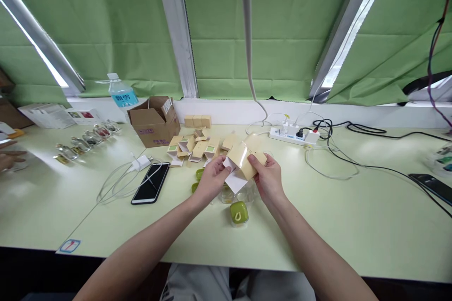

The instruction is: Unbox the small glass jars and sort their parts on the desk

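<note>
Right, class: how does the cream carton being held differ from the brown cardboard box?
The cream carton is held by the left hand and right hand; the brown cardboard box stands on the table. The carton looks smaller and paler than the box. Both look made of card.

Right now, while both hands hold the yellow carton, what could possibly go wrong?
The yellow carton may crease if the left hand and right hand pull unevenly, since its card looks thin. A lowered hand could knock over the nearest green-capped jar, standing closer to the body.
</note>
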`<action>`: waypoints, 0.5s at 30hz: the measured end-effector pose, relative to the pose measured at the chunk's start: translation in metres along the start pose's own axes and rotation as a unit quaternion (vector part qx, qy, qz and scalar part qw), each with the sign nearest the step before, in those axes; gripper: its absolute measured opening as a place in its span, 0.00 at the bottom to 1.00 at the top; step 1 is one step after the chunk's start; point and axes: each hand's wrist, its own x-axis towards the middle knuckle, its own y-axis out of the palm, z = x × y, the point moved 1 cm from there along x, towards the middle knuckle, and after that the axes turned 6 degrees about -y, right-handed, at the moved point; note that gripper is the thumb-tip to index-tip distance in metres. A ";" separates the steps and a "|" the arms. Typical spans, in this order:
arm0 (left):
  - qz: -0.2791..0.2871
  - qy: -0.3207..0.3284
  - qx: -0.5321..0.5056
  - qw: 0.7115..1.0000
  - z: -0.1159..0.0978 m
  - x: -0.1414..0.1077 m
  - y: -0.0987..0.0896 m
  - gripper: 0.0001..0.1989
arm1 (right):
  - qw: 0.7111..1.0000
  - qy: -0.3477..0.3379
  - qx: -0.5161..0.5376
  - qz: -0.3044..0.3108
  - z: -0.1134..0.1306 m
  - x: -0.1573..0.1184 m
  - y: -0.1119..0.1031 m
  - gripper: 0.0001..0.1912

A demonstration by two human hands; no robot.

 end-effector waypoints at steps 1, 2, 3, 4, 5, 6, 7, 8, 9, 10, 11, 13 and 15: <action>-0.013 -0.008 -0.006 1.000 0.000 0.002 -0.001 0.20 | 1.000 -0.002 0.001 0.006 0.001 0.000 0.000 0.27; -0.022 -0.017 -0.008 1.000 0.000 0.003 -0.002 0.20 | 1.000 0.001 0.004 0.016 0.001 0.000 0.000 0.28; -0.027 -0.026 -0.010 0.999 0.000 0.004 -0.003 0.21 | 1.000 0.006 0.008 0.028 0.001 0.000 0.000 0.29; -0.031 -0.033 -0.012 0.999 -0.001 0.005 -0.004 0.23 | 0.999 0.012 0.013 0.041 0.001 0.000 0.000 0.31; -0.036 -0.038 -0.016 0.998 -0.001 0.006 -0.004 0.24 | 0.998 0.016 0.017 0.055 0.001 0.000 0.001 0.33; -0.042 -0.040 -0.019 0.998 -0.002 0.007 -0.005 0.25 | 0.997 0.017 0.020 0.066 0.001 -0.001 0.001 0.35; -0.044 -0.041 -0.024 0.998 -0.002 0.007 -0.006 0.26 | 0.997 0.016 0.020 0.077 0.000 -0.001 0.001 0.36; -0.040 -0.043 -0.031 0.998 -0.002 0.007 -0.006 0.28 | 0.996 0.014 0.019 0.085 0.000 -0.002 0.001 0.37; -0.027 -0.052 -0.039 0.998 -0.002 0.006 -0.006 0.29 | 0.996 0.010 0.017 0.092 0.000 -0.003 0.002 0.37; -0.008 -0.066 -0.051 0.997 -0.002 0.006 -0.007 0.30 | 0.995 0.007 0.017 0.098 0.000 -0.004 0.002 0.37; 0.015 -0.084 -0.064 0.994 -0.001 0.006 -0.007 0.32 | 0.994 0.005 0.017 0.103 -0.001 -0.005 0.003 0.37; 0.047 -0.116 -0.088 0.988 0.001 0.006 -0.008 0.33 | 0.993 0.003 0.022 0.115 -0.002 -0.008 0.004 0.37; 0.050 -0.127 -0.103 0.985 0.002 0.007 -0.010 0.33 | 0.991 0.004 0.027 0.128 -0.002 -0.010 0.006 0.38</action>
